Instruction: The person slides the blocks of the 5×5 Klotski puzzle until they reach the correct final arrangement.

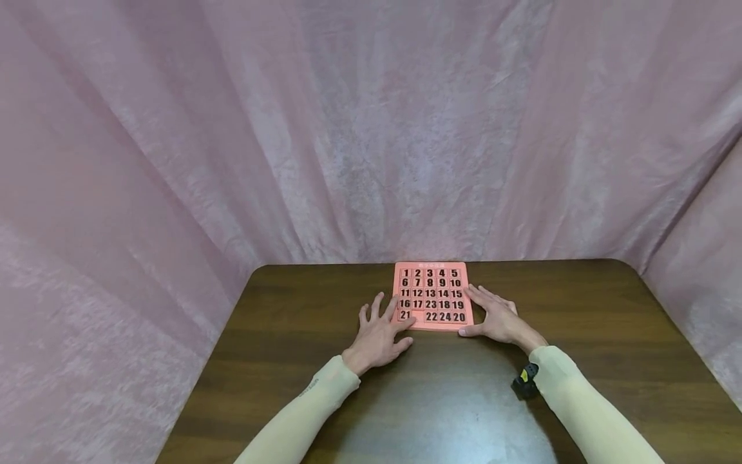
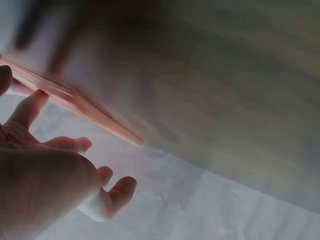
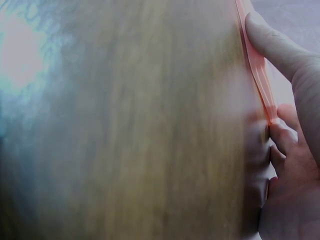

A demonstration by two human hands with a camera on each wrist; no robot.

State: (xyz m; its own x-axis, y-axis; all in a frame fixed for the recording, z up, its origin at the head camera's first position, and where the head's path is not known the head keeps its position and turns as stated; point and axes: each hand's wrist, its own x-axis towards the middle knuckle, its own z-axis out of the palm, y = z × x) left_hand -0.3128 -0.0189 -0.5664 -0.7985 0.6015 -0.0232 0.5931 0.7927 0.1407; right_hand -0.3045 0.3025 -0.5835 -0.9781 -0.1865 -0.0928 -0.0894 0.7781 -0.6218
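A pink number slide puzzle [image 1: 430, 293] lies flat at the far side of the table, its black-numbered tiles in rows. The bottom row reads 21, a gap, then 22, 24 and 20; tile 23 sits above 22. My left hand [image 1: 375, 338] spreads its fingers at the puzzle's lower left, the index fingertip over the gap beside 21. Another fingertip reaches the left rim. At the lower right corner, my right hand [image 1: 497, 319] holds the frame, thumb on the near edge [image 3: 256, 65] and fingers along the right side. In the left wrist view, only the puzzle's edge [image 2: 95, 112] shows.
The dark wooden table [image 1: 290, 348] has rounded far corners. A pink velvet curtain [image 1: 406, 129] hangs right behind its far edge and along the sides. A small black device [image 1: 525, 381] is at the right wrist. Light glares off the near tabletop.
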